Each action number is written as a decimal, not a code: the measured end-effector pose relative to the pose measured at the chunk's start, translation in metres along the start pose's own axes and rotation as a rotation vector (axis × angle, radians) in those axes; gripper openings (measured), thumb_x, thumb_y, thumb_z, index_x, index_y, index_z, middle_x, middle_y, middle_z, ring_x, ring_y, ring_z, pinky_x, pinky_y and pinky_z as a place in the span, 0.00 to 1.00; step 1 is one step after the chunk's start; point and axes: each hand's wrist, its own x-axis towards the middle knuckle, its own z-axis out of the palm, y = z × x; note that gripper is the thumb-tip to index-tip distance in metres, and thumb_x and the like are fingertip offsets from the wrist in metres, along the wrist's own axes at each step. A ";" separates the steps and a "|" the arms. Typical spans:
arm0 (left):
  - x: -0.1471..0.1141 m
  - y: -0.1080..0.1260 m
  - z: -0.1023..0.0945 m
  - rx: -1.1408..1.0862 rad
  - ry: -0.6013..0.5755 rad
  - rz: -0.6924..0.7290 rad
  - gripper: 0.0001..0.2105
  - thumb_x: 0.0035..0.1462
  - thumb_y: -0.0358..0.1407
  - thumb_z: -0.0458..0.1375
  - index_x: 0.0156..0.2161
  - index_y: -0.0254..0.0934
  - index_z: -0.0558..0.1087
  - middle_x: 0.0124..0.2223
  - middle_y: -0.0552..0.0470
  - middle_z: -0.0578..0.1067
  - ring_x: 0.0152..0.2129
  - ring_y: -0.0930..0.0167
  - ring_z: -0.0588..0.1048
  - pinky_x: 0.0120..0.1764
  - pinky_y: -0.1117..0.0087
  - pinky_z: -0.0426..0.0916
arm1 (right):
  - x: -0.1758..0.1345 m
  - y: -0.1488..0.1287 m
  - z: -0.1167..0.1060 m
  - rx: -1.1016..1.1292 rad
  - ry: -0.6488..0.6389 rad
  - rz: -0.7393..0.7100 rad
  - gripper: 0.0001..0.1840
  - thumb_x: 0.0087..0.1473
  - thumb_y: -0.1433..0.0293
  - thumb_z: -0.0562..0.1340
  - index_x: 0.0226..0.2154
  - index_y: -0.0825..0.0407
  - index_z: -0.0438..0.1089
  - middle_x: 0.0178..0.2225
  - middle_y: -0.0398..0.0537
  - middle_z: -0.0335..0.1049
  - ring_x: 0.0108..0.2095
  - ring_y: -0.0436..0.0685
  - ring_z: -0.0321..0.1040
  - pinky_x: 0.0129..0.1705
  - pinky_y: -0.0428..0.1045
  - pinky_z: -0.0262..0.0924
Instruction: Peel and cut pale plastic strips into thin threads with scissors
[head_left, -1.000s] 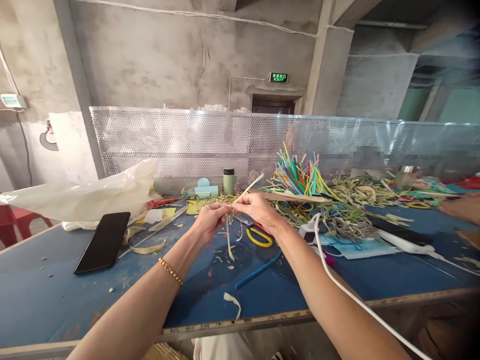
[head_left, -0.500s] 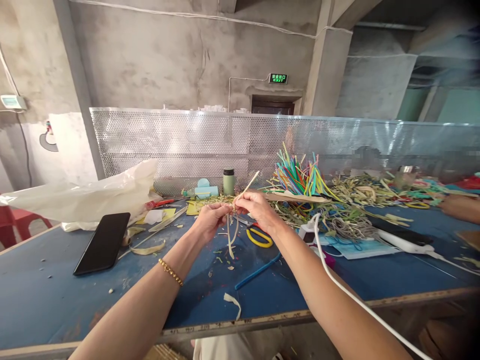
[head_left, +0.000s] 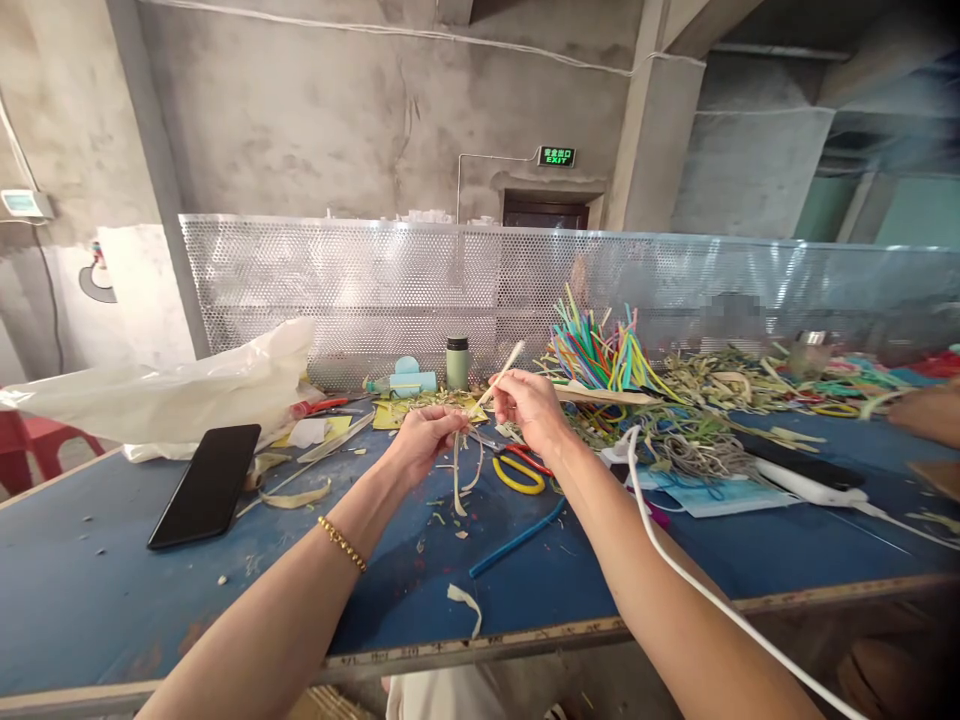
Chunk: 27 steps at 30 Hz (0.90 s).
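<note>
Between my hands, over the middle of the blue table, is a pale, straw-like strip (head_left: pixel 510 364); its upper end sticks up to the right. My left hand (head_left: pixel 429 436) pinches its lower part, from which loose pale ends (head_left: pixel 458 490) dangle. My right hand (head_left: pixel 527 408) has curled fingers around the strip's upper part, thumb and forefinger close together. Beneath and between the hands lie scissors with yellow and red handles (head_left: pixel 519 484), blades partly hidden. A blue stick (head_left: pixel 517 538) rests on the table nearer me, with a pale scrap (head_left: pixel 466 606) at the front edge.
A black phone (head_left: pixel 206 488) and plastic sheeting (head_left: pixel 172 390) are at left. Behind stands a green bottle (head_left: pixel 457 364). Colourful pipe cleaners (head_left: pixel 600 350) and dried strips (head_left: pixel 712 385) pile up at right. A white cable (head_left: pixel 675 570) crosses my right arm. Another person's hand (head_left: pixel 926 412) is far right.
My right hand has moved slightly up and right, away from my left hand, along the strip. My left hand stays nearly in place. The other person's hand now has a pale strip by it.
</note>
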 end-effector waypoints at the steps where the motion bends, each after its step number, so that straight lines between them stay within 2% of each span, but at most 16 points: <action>1: 0.000 0.000 0.000 -0.005 0.002 -0.004 0.12 0.37 0.36 0.70 0.25 0.30 0.75 0.23 0.51 0.73 0.15 0.81 0.61 0.19 0.76 0.51 | 0.000 -0.001 -0.001 0.021 0.010 0.007 0.05 0.41 0.70 0.64 0.25 0.55 0.70 0.20 0.41 0.66 0.16 0.46 0.60 0.15 0.43 0.55; 4: 0.002 0.000 -0.001 -0.054 0.019 -0.006 0.13 0.36 0.37 0.71 0.25 0.30 0.75 0.24 0.52 0.73 0.15 0.81 0.61 0.18 0.76 0.50 | -0.001 -0.003 -0.003 -0.013 0.004 0.054 0.06 0.42 0.71 0.65 0.27 0.55 0.71 0.24 0.45 0.70 0.18 0.47 0.62 0.14 0.43 0.56; 7: 0.004 0.000 -0.003 -0.091 0.072 0.023 0.14 0.36 0.38 0.71 0.25 0.31 0.74 0.24 0.52 0.73 0.14 0.81 0.62 0.18 0.76 0.50 | -0.007 0.000 0.003 -0.112 -0.101 0.117 0.08 0.43 0.70 0.66 0.30 0.55 0.72 0.29 0.48 0.73 0.19 0.47 0.64 0.14 0.42 0.57; 9: 0.005 -0.001 -0.004 -0.091 0.098 0.052 0.14 0.35 0.38 0.71 0.26 0.31 0.74 0.24 0.53 0.73 0.14 0.81 0.62 0.18 0.75 0.50 | -0.011 0.004 0.010 -0.161 -0.189 0.113 0.10 0.45 0.66 0.67 0.30 0.55 0.72 0.26 0.46 0.72 0.18 0.46 0.63 0.14 0.41 0.55; 11: 0.005 -0.002 -0.004 -0.090 0.109 0.071 0.15 0.35 0.38 0.71 0.26 0.31 0.74 0.24 0.54 0.73 0.14 0.82 0.62 0.18 0.75 0.50 | -0.014 0.010 0.017 -0.196 -0.226 0.062 0.12 0.45 0.63 0.68 0.28 0.55 0.71 0.19 0.41 0.68 0.15 0.45 0.58 0.13 0.41 0.51; 13: 0.004 -0.003 -0.003 -0.093 0.115 0.075 0.15 0.34 0.38 0.71 0.26 0.31 0.74 0.24 0.54 0.72 0.14 0.82 0.61 0.18 0.75 0.51 | -0.015 0.016 0.023 -0.206 -0.215 0.011 0.13 0.44 0.62 0.68 0.27 0.54 0.70 0.15 0.38 0.63 0.13 0.44 0.55 0.13 0.41 0.49; 19: 0.002 0.000 -0.001 -0.115 0.094 0.067 0.15 0.36 0.38 0.72 0.27 0.31 0.74 0.26 0.54 0.73 0.14 0.81 0.62 0.19 0.74 0.52 | -0.016 0.024 0.029 -0.094 -0.146 0.017 0.10 0.44 0.64 0.66 0.27 0.53 0.70 0.15 0.37 0.62 0.14 0.46 0.56 0.14 0.43 0.51; 27: -0.001 0.005 0.003 -0.123 0.039 0.086 0.14 0.38 0.38 0.71 0.28 0.32 0.75 0.23 0.55 0.70 0.15 0.81 0.61 0.20 0.74 0.52 | -0.015 0.026 0.035 0.155 -0.083 0.042 0.10 0.40 0.65 0.67 0.27 0.53 0.71 0.20 0.38 0.67 0.15 0.45 0.55 0.14 0.43 0.49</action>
